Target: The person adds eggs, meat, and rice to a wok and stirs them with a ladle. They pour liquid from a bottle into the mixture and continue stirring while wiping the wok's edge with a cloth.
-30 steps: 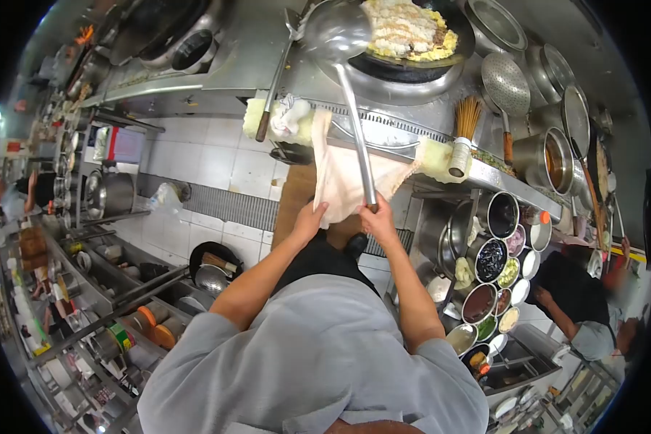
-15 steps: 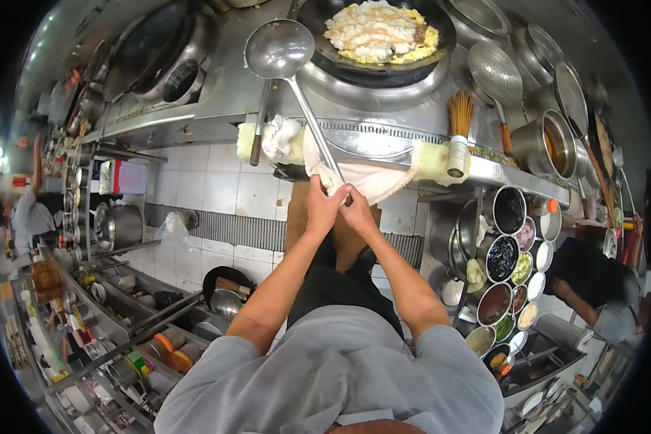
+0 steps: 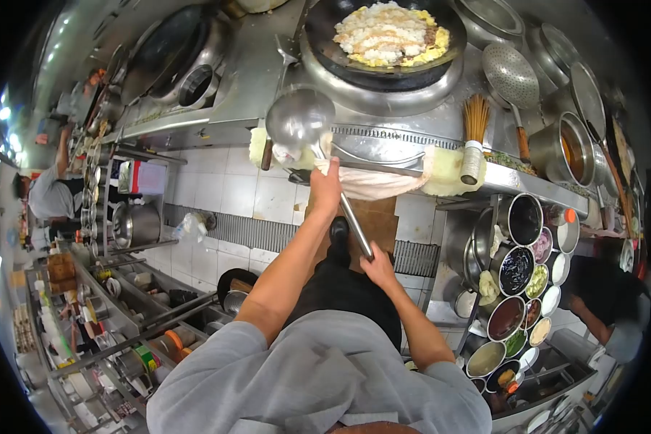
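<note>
Now, your left hand (image 3: pixel 327 191) is closed around the thin pale pink cloth (image 3: pixel 383 185) at the neck of the long-handled round steel ladle (image 3: pixel 301 117), just below its bowl. Your right hand (image 3: pixel 378 267) is closed on the lower end of the straight grey metal handle (image 3: pixel 354 226), with the fingers bent around it. So the ladle lies between both your hands and also beyond the left one: the bowl is in front of your left fist, and the handle goes down, slanting to the right, into your right fist. The bare middle part of the handle can be seen between the two hands. How tightly each hand presses, I cannot tell.

The cloth spreads from your left hand towards the right, along the front edge of the steel stove counter (image 3: pixel 246 87). In front of you, the wide black wok (image 3: pixel 325 35) holds white rice with yellow egg (image 3: pixel 390 36). To the right, near the counter edge, there is a bundled bamboo brush (image 3: pixel 475 123), and beyond it a round perforated skimmer (image 3: pixel 511 76) with a wooden grip.
</note>
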A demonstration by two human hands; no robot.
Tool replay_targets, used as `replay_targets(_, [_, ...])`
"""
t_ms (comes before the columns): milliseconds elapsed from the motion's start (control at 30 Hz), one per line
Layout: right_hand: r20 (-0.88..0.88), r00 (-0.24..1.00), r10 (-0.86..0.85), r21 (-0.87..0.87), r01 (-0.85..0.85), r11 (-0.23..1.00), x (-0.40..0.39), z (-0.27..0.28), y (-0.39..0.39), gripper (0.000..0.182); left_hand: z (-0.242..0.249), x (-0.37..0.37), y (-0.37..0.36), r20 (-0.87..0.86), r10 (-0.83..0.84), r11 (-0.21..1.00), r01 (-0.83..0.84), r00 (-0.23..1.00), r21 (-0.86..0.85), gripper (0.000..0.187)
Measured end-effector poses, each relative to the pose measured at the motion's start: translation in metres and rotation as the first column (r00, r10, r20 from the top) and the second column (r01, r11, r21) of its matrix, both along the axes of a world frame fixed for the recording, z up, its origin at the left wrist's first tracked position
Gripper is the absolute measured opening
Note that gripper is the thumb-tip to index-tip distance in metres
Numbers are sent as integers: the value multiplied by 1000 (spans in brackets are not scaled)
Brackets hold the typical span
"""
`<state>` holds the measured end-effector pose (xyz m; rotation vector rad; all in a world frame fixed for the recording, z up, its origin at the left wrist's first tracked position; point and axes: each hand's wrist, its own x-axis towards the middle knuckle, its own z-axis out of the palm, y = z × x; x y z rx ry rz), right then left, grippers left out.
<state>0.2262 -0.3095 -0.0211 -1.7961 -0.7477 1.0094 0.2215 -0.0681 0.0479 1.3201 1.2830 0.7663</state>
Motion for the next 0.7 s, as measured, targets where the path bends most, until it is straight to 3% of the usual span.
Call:
replay_targets(33, [40, 998, 42, -68, -40, 997, -2, -4, -18, 24, -4, 2, 4, 38, 34, 999, -35, 999, 20, 35])
replay_targets(67, [27, 1000, 1, -18, -1, 1000, -8, -9, -29, 24, -5, 1, 7, -148, 44, 999, -44, 988, 5, 46])
replay_targets(133, [-28, 996, -84, 93, 86, 992, -6, 2, -21, 22, 4, -10, 0, -288, -188, 982, 186, 939, -33, 47])
replay_targets(167, [-18, 995, -103, 37, 103, 994, -5, 17, -4, 24, 10, -24, -9, -356, -298, 953, 295, 886, -65, 47])
replay_targets(200, [-3, 993, -118, -13, 118, 993, 3, 39, 23, 28, 4, -43, -15, -326, -465, 884, 455, 823, -110, 47])
replay_targets(267, [71, 983, -170, -56, 174, 983, 36, 72, 67, 35, -30, -94, -21, -418, -659, 658, 749, 625, 82, 50])
replay_targets(300, [123, 970, -212, -49, 219, 975, 54, 86, 87, 37, -43, -123, -19, -563, -643, 451, 851, 519, 269, 53])
replay_targets(367, [265, 914, -308, 379, 195, 904, 104, 109, 111, 37, -46, -175, -14, -626, -589, 538, 826, 512, 170, 59])
replay_targets(433, [299, 920, -254, 240, 185, 953, 154, 183, 113, 39, -65, -229, 3, -574, -542, 625, 751, 614, 214, 52])
replay_targets(500, [648, 730, -219, 75, 226, 971, 197, 223, 114, 44, -71, -268, 22, -576, -537, 686, 717, 617, 128, 46])
replay_targets(567, [883, 466, -46, -64, 216, 974, 239, 224, 108, 51, -66, -292, 43, -589, -539, 742, 670, 603, 7, 40])
replay_targets(600, [919, 393, -23, -75, 232, 970, 256, 221, 110, 52, -63, -298, 53, -597, -546, 764, 641, 588, -67, 38])
replay_targets(667, [963, 261, 63, -132, 258, 957, 271, 210, 107, 53, -78, -309, 66, -555, -465, 831, 556, 690, -4, 39])
replay_targets(700, [978, 210, -8, -37, 208, 978, 268, 216, 114, 53, -82, -310, 70, -538, -414, 865, 502, 735, 21, 40])
